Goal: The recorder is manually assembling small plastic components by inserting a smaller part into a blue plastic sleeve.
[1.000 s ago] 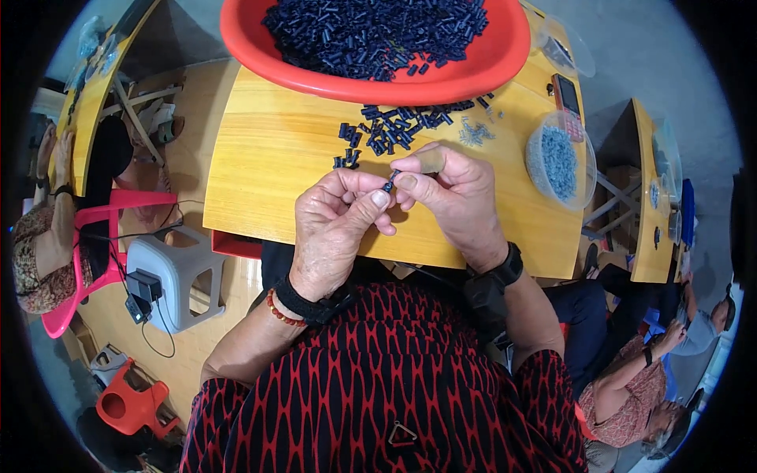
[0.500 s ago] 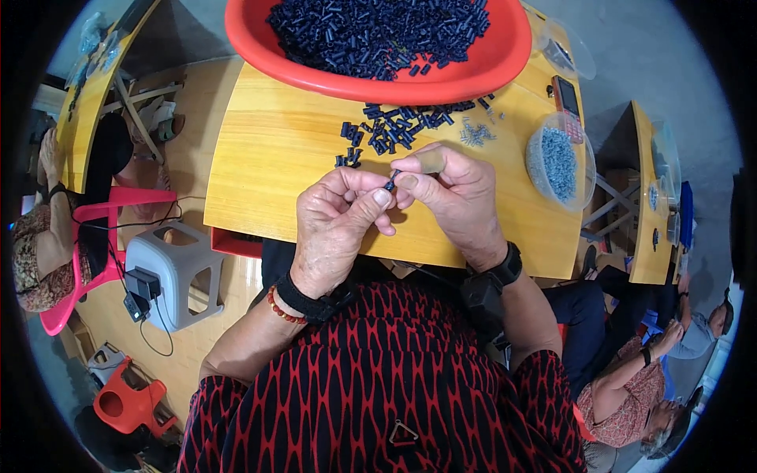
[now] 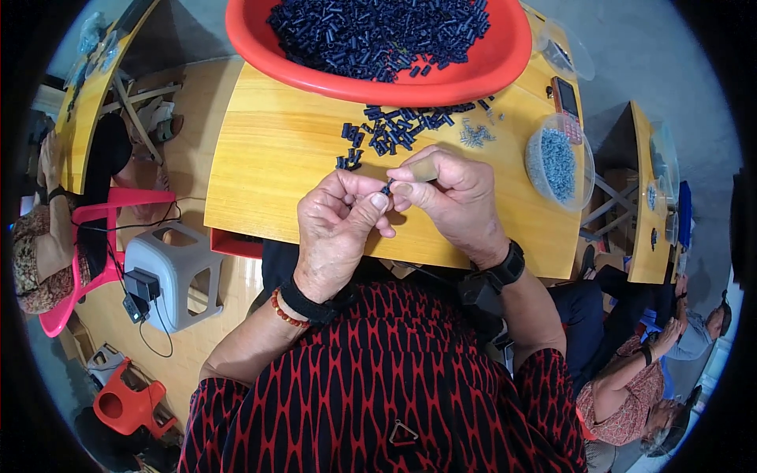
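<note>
Between the thumb and forefinger of my left hand (image 3: 335,225) is a small dark plastic piece (image 3: 386,188), mostly covered by the fingertips. My right hand (image 3: 457,197) is closed in a pinch, its thumb and forefinger right against the upper end of that piece. Whatever lies between those right fingertips is too small to make out. Just beyond my hands, loose dark tube-shaped plastic pieces (image 3: 398,130) are scattered on the wooden table (image 3: 268,150). A small heap of tiny pale pieces (image 3: 477,134) lies to their right.
A big red basin (image 3: 378,88) full of dark pieces fills the far side of the table. At the right edge stand a clear tub (image 3: 583,185) of small greyish parts and a dark handheld device with red keys (image 3: 566,98). A grey stool (image 3: 173,276) is at left; other people sit nearby.
Both hands stay at nearly the same place. The right fingertips have shifted slightly left, and the dark piece between the hands has tilted a little and shows less.
</note>
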`<action>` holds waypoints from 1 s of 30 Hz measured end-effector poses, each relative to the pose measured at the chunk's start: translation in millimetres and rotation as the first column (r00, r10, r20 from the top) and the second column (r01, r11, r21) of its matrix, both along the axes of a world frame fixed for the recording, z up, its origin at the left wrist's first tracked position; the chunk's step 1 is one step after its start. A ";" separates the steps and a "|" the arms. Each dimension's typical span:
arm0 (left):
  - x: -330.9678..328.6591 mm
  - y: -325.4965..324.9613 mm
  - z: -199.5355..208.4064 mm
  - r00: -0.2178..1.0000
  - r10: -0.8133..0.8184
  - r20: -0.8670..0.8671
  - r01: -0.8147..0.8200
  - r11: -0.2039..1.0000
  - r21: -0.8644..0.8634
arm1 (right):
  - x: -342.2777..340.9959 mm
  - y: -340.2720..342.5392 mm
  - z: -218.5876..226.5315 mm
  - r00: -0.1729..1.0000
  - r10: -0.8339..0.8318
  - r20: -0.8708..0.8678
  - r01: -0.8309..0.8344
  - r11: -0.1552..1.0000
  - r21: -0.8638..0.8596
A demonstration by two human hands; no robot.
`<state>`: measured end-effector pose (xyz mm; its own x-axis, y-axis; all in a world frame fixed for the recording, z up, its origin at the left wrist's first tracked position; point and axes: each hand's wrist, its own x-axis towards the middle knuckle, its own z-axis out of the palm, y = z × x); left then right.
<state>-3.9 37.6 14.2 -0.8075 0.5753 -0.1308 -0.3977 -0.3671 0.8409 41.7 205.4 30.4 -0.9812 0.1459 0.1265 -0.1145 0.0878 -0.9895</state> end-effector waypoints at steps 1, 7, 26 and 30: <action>1.2 0.5 0.4 1.000 0.013 -0.007 -0.013 1.000 -0.004 | -0.2 -0.1 0.5 1.000 0.020 0.008 -0.020 1.000 0.017; 4.7 -1.8 -1.0 0.999 0.036 -0.023 -0.037 0.999 -0.033 | 0.4 -4.4 4.8 0.998 0.036 -0.053 -0.024 0.978 0.206; 0.8 -2.4 7.7 0.993 -0.013 0.116 0.002 0.996 0.092 | 4.6 -7.9 23.2 0.976 0.146 -0.159 -0.025 0.806 0.591; 4.0 -3.9 8.5 0.995 -0.009 0.099 0.006 0.999 0.036 | 11.8 -9.9 27.6 0.982 0.152 -0.113 -0.042 0.756 0.653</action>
